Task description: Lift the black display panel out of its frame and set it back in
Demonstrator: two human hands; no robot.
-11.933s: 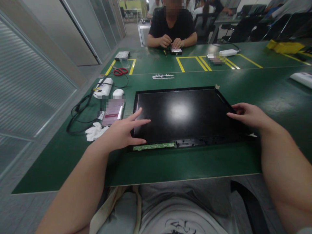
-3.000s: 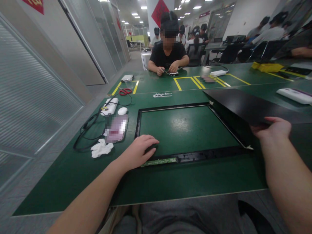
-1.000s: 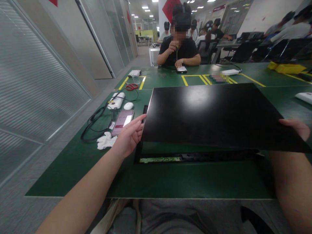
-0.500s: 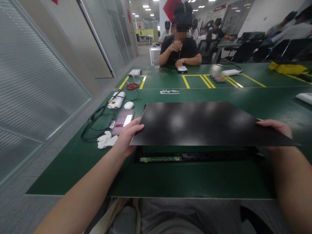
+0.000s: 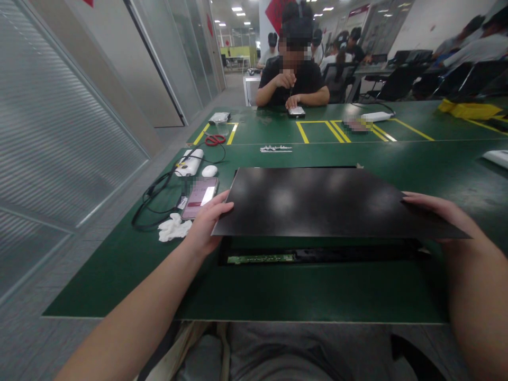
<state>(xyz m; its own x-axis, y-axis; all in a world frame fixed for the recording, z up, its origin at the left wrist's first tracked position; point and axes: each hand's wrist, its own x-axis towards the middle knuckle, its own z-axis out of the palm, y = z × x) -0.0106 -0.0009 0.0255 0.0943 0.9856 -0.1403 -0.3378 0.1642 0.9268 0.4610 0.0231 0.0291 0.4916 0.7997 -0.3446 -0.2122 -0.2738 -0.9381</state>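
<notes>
A thin, dark, glossy rectangular panel (image 5: 313, 203) is held up between my two hands, tilted above the table. My left hand (image 5: 210, 219) grips its left edge, thumb on top. At the opposite edge, my right hand (image 5: 440, 211) holds it the same way, with its fingers hidden underneath. Below the panel lies a black frame (image 5: 357, 254), mostly covered by it. Along the frame's near side shows a strip of green circuit board (image 5: 260, 259).
On the green table (image 5: 317, 296), left of the panel, are a phone (image 5: 201, 196), crumpled tissue (image 5: 174, 227), a white rounded object (image 5: 209, 171), a white device (image 5: 189, 162) with black cable and red-handled scissors (image 5: 215, 140). A person (image 5: 293, 79) sits opposite, hands on a small boxy device (image 5: 296, 111).
The panel's right side and my right hand have shifted left, and more of the black frame's far edge shows. My left hand has hardly moved.
</notes>
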